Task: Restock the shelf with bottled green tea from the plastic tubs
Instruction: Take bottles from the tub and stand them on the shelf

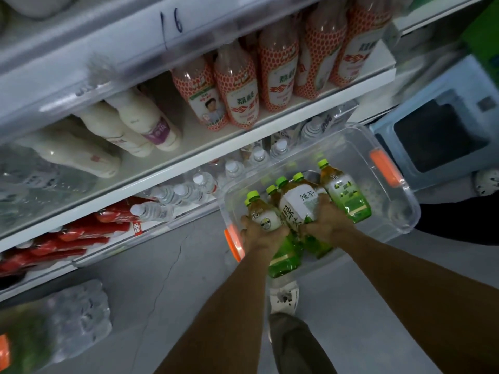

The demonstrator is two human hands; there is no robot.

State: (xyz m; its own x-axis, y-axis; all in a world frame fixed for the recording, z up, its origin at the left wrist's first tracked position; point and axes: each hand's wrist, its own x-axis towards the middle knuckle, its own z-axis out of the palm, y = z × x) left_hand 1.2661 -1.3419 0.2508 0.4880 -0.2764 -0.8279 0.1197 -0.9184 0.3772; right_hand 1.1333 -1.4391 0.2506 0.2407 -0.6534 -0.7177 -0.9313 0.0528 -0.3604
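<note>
A clear plastic tub (388,168) with orange handle clips sits on the floor below the shelves. Several green tea bottles with lime caps lie inside it. My left hand (260,234) grips one green tea bottle (266,218) at the tub's near left. My right hand (328,221) grips a larger green tea bottle (299,203) in the middle, fingers curled over its white label. Another green tea bottle (344,193) lies free to the right. The shelf (189,160) stands to the left and above.
Orange-labelled drinks (240,95) and white milk bottles (143,122) fill the upper shelf. Water bottles (186,191) and red packs (81,236) fill the lower one. A shrink-wrapped water pack (78,319) lies on the floor, a blue tub (442,130) at right, my shoe (283,298) below.
</note>
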